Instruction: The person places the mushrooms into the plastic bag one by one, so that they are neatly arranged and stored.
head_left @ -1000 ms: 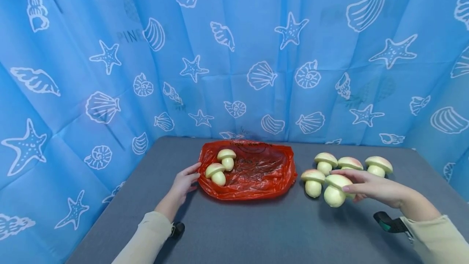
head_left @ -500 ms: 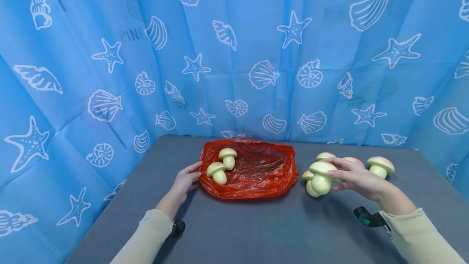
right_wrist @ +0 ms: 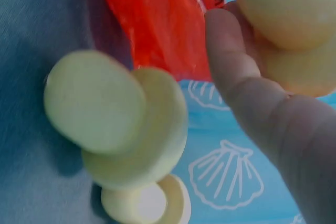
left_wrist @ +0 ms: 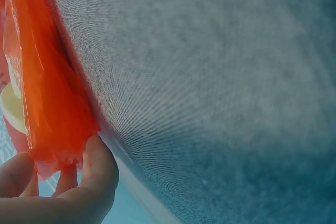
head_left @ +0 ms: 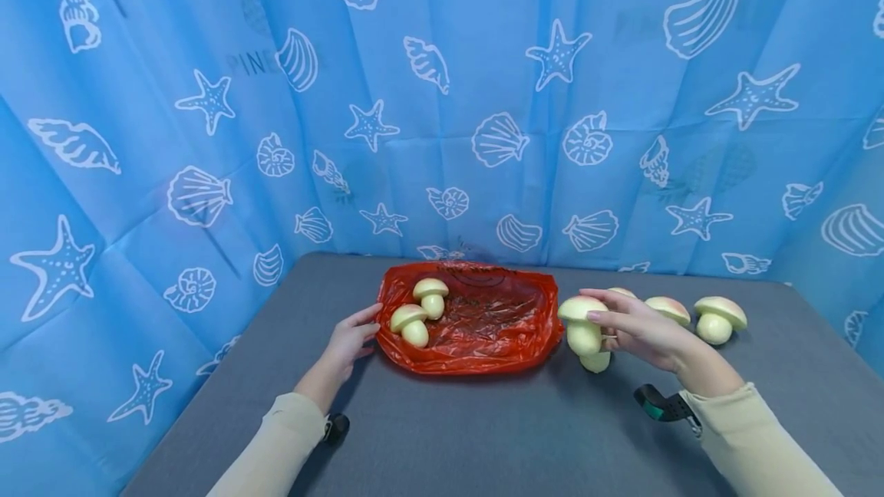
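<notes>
In the head view, my left hand (head_left: 344, 343) is at the left rim of an open red plastic bag (head_left: 493, 332). Thumb and fingers pinch the bag's edge (left_wrist: 58, 119) in the left wrist view. Two pale toy mushrooms lie inside the bag's left end, one at the back (head_left: 431, 299) and one nearer (head_left: 412, 326). My right hand (head_left: 638, 332) grips another mushroom (head_left: 583, 330) by cap and stem, raised above the table just right of the bag. Thumb and fingers show around it in the right wrist view, where part of this mushroom (right_wrist: 289, 9) is cut off.
Several more mushrooms stand on the grey table (head_left: 470, 436) at the right: one under the held mushroom (head_left: 595, 362), one partly behind my right hand (head_left: 668, 308) and one farther right (head_left: 720, 320). A blue shell-patterned curtain (head_left: 414, 136) hangs behind the table.
My right hand has carried its mushroom leftward from over the group of mushrooms to beside the bag's right end. My left hand has stayed at the bag's left rim.
</notes>
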A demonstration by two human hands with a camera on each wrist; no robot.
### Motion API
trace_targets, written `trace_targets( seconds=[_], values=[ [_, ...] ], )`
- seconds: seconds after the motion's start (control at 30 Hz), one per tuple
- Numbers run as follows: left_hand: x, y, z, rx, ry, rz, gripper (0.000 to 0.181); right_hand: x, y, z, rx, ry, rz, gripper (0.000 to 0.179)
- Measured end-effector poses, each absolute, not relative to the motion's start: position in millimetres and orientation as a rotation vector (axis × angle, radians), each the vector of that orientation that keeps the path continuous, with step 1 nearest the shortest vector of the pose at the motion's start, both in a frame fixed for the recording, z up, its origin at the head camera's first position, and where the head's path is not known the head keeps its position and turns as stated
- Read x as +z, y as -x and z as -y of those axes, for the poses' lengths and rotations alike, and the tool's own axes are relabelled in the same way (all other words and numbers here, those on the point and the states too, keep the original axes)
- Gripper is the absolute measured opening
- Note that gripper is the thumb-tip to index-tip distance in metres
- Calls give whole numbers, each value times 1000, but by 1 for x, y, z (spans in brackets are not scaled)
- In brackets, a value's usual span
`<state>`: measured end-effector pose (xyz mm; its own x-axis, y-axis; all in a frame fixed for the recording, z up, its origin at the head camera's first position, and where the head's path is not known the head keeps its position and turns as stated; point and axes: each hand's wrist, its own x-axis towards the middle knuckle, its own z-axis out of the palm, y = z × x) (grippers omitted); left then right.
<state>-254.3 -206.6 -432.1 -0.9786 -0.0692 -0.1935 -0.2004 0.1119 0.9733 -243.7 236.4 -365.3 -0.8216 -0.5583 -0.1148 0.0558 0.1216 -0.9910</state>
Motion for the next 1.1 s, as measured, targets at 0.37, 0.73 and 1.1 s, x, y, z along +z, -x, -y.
trace_targets(
  seconds=[0.37,0.73,1.1],
  values=[
    [-433,256,206,2013,287,-2259,45,-362,251,-214,-1749,415,-1921,66],
    [-432,255,205,2009,295,-2250,45,-359,260,-188,-1826,384,-1800,70],
    [-432,254,206,2007,290,-2253,45,-363,271,-165,-1841,355,-1753,71]
  ],
)
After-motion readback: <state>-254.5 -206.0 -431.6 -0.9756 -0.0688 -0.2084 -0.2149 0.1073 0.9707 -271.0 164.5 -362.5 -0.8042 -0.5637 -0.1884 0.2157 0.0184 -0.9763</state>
